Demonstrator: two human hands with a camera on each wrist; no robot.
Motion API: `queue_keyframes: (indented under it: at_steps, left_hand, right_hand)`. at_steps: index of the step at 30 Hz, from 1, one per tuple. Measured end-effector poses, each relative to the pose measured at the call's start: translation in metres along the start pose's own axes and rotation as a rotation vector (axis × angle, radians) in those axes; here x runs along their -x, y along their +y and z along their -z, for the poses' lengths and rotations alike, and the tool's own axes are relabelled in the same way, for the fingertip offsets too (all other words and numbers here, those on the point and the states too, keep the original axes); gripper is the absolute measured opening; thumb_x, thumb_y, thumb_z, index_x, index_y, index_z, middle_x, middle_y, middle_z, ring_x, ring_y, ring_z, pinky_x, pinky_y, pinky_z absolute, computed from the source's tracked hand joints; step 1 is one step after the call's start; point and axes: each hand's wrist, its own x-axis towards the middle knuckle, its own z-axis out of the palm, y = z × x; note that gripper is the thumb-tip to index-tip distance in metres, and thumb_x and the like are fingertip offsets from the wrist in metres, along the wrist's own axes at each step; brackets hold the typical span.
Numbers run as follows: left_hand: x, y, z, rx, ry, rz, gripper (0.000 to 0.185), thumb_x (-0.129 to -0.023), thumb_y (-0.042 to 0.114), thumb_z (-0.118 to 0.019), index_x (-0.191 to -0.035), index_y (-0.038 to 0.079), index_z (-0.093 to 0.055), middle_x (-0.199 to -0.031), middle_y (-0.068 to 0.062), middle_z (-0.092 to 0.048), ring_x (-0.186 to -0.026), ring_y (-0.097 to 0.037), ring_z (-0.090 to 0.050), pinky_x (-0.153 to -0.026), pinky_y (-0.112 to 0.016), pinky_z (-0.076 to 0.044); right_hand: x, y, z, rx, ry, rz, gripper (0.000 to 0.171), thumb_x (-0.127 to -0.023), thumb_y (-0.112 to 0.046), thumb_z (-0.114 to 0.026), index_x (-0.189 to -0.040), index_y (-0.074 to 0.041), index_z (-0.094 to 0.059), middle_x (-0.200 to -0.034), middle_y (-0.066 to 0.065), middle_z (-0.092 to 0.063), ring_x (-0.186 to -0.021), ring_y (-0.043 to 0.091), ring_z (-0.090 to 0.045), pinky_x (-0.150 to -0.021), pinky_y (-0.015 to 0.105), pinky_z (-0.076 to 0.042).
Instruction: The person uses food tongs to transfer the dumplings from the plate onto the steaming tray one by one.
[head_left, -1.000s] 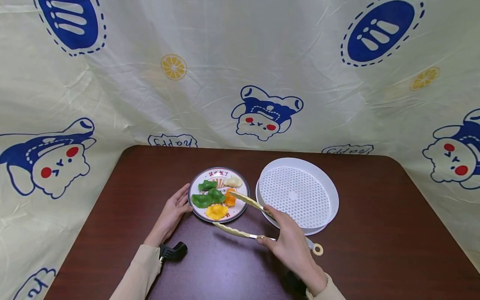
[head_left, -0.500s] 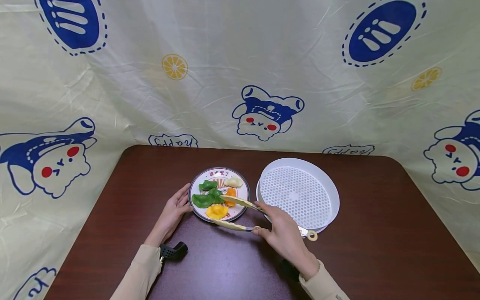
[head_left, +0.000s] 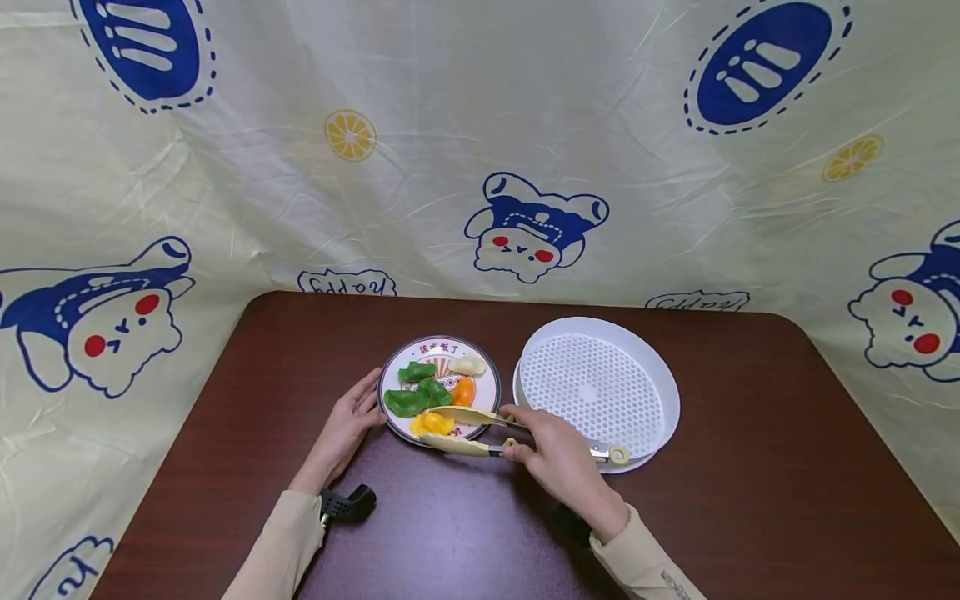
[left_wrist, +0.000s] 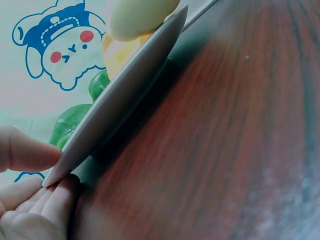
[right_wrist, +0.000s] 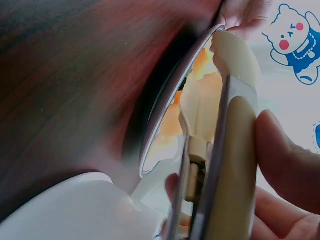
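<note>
Right hand, squeezing cream plastic tongs, has closed their tips around the yellow dumpling; left hand steadies the round patterned plate, pickup imminent.

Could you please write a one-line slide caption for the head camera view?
Right hand closes tongs around a yellow dumpling while the left hand steadies the plate beside a white steamer tray.

Two bare hands; cream long sleeves, black wrist-camera mount at left cuff.

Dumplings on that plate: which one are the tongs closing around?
The yellow dumpling at the plate's near edge sits between the tongs' tips; the green, orange and white ones lie farther back.
</note>
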Motion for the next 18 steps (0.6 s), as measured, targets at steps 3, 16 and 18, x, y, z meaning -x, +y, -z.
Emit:
queue_keyframes:
  at_steps: [3, 16, 18]
  left_hand:
    - [0.001, 0.001, 0.000, 0.000, -0.003, -0.001, 0.077, -0.080, -0.017, -0.047, -0.149, -0.006, -0.015, -0.155, -0.022, -0.014, -0.140, -0.027, -0.020, -0.094, -0.014, -0.038]
    - [0.000, 0.001, -0.001, -0.015, 0.006, 0.002, 0.076, -0.080, -0.017, -0.046, -0.150, -0.005, -0.016, -0.155, -0.022, -0.015, -0.140, -0.027, -0.021, -0.093, -0.014, -0.039]
    - [0.001, 0.000, -0.001, -0.018, 0.003, -0.002, 0.076, -0.081, -0.017, -0.046, -0.150, -0.005, -0.016, -0.155, -0.022, -0.015, -0.140, -0.026, -0.021, -0.093, -0.014, -0.039]
  right_hand:
    - [-0.001, 0.001, -0.001, -0.007, 0.012, -0.002, 0.040, -0.076, -0.013, -0.078, -0.115, -0.009, -0.068, -0.102, 0.004, -0.068, -0.091, 0.023, -0.062, -0.074, 0.042, -0.049]
    - [-0.002, 0.008, 0.012, -0.026, 0.129, 0.055, 0.044, -0.071, -0.009, -0.081, -0.113, -0.010, -0.069, -0.104, 0.004, -0.069, -0.096, 0.023, -0.064, -0.077, 0.043, -0.050]
    - [-0.002, 0.010, 0.016, -0.027, 0.138, 0.067, 0.044, -0.071, -0.009, -0.081, -0.113, -0.009, -0.069, -0.104, 0.004, -0.069, -0.096, 0.023, -0.063, -0.077, 0.044, -0.050]
